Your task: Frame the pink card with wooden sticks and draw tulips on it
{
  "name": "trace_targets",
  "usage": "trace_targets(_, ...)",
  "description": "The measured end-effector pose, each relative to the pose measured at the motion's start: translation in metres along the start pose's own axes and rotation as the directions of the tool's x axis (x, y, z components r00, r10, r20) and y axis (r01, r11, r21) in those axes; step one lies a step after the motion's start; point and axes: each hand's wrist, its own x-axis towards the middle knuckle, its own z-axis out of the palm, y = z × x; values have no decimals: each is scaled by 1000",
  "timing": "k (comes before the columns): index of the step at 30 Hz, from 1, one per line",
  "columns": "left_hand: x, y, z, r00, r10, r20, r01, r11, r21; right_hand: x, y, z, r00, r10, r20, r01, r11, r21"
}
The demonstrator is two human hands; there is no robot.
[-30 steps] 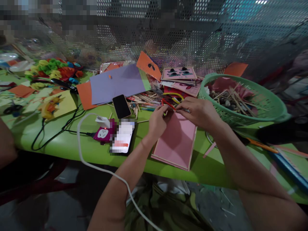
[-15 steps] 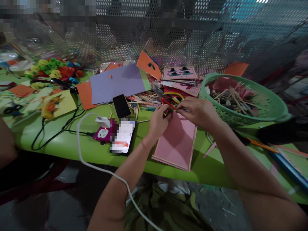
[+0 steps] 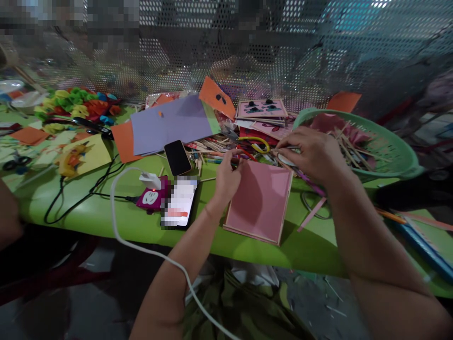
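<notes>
Two bare hands work at the far edge of a pink panel (image 3: 260, 203), which lies flat on the green counter (image 3: 307, 250) near its front edge, directly before the person. Thin pale sticks (image 3: 252, 236) run along the panel's near edge and show along its right side; whether the far edge carries one is too unclear to tell. The left hand (image 3: 226, 177) rests at the panel's far left corner with its fingers curled, and I cannot tell whether they pinch a small piece or merely steady the corner. The right hand (image 3: 314, 153) is apart from the panel, off its far right corner, thumb and fingers bent over small pale bits in front of the green basket (image 3: 399, 158); what it grips, if anything, is hidden. Just beyond the panel lies a tool with yellow and red handles (image 3: 260, 140), and left of that a heap of loose sticks (image 3: 208, 143). Farther back is a stack of pink cards with edging (image 3: 262, 111). The step in hand looks like edging the panel, with the right hand among the materials. The next move seems to call for holding the corner steady while a slim piece is lined up against the far edge.
</notes>
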Motion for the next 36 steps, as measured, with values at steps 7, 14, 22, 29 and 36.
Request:
trace_targets(7,3,-5,2,987,-160,-19,154,972,-180,-13,3,-50,997,72,34,-74,996,46)
trace_targets(14,0,0,3,971,-218,100,239,924,-298,-2,-34,-5,922,170,348,-360,708,608)
trace_targets(22,-1,3,4,962,-213,172,257,919,-300,1,-30,39,900,333,280,-434,729,529)
trace_targets(29,-3,3,5,956,-243,167,283,914,-291,0,-30,40,908,347,235,-418,787,454)
trace_targets(36,-4,6,4,952,-264,158,302,896,-324,0,-31,40,908,338,248,-418,770,481)
